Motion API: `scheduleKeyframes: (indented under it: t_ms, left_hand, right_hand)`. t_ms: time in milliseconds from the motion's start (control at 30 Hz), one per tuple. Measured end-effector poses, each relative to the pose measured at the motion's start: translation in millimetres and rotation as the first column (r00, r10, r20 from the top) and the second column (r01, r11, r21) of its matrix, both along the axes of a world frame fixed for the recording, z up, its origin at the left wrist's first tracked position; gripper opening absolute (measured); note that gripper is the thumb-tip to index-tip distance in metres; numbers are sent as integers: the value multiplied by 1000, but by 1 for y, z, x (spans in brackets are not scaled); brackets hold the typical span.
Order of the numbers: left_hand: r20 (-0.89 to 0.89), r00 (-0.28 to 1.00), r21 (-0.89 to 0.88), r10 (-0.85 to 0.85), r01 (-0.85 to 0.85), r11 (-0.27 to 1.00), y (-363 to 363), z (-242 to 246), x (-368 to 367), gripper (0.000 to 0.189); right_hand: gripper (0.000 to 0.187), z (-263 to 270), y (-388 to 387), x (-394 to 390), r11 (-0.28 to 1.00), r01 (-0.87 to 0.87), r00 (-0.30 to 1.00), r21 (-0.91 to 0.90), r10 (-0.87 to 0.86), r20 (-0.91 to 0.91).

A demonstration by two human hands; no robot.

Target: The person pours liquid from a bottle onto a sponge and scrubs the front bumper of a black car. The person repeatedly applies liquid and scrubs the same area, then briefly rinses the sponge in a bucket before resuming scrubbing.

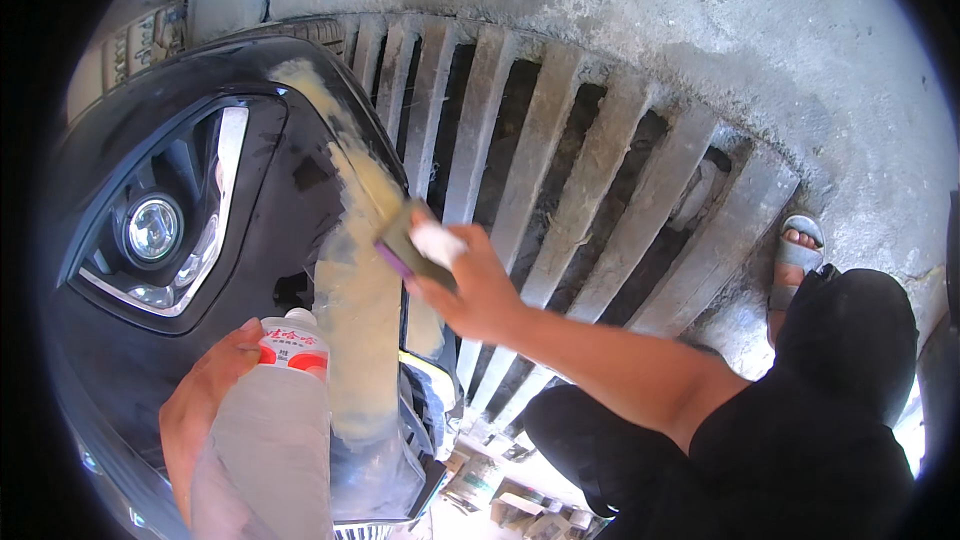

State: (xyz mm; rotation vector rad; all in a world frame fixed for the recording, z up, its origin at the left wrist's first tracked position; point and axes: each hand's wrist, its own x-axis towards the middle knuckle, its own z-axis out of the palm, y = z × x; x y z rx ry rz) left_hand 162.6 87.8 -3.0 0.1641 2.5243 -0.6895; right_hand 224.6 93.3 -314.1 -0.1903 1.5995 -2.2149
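My right hand grips a flat sanding block with a purplish lower edge, held at the outer edge of a black car bumper. Something white covers part of a finger on that hand. Tan body filler, with greyish sanded borders, runs down the bumper's corner. A labelled plastic bottle, with its white neck pointing up, is in my left hand, in front of the bumper. Left of the filler sits the headlight. Whether the block touches the filler is blurred.
Beside the bumper runs a floor grating of thick bars over dark gaps, bordered by a stained concrete floor. My sandalled foot rests at the grating's right end. Boxes and clutter lie at the bottom. A tyre shows behind the bumper.
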Motion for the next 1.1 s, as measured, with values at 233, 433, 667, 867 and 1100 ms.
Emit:
scheduleKeyframes:
  t_ms: [233,433,667,867,1100]
  left_hand:
    - [68,998,-28,1,1,1000,2,5,0,62]
    - [66,996,160,63,-73,984,-3,7,0,68]
    - [115,982,209,148,-170,963,-9,9,-1,68]
    - [95,991,191,96,-113,975,-8,7,-1,68]
    - [84,987,165,135,-148,975,-2,6,-2,70]
  right_hand:
    - [51,-5,-9,-41,994,83,995,77,-86,43]
    - [71,6,5,8,999,-19,1000,-42,19,6]
    - [66,5,-12,-55,993,-23,997,112,14,82]
    - [69,10,0,-9,1000,13,1000,6,-13,-27]
    - [51,4,-15,-58,992,98,994,82,-102,42]
